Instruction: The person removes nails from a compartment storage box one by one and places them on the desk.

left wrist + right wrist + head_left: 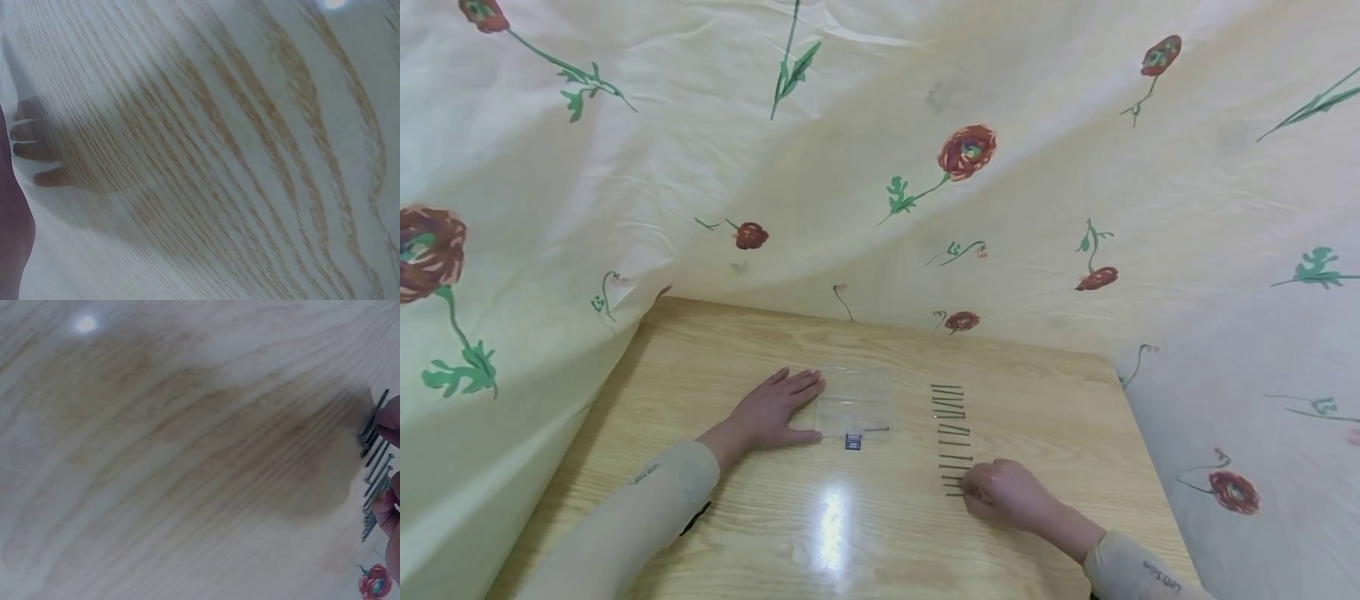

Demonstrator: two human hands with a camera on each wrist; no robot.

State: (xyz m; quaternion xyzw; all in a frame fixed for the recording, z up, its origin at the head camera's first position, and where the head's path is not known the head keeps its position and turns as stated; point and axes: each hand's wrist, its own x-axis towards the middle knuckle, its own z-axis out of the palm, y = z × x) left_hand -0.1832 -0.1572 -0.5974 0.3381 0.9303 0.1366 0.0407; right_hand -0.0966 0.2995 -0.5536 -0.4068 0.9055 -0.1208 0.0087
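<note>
My left hand [775, 412] lies flat with spread fingers, its fingertips at the left edge of a clear plastic box [855, 383]. Only a side of this hand [14, 250] shows in the left wrist view. A single nail [877, 429] lies along the box's front edge, near a small dark-blue piece with white markings [853, 442]. My right hand [1003, 493], fingers curled, is at the near end of a column of several dark nails [952, 431]. In the right wrist view its fingertips [389, 419] overlap the nearest nails; I cannot tell whether they pinch one.
All of this is on a light wood-grain table [737, 533]. A floral curtain [850, 167] hangs behind the table and along both sides. A bright light reflection falls on the tabletop between the arms.
</note>
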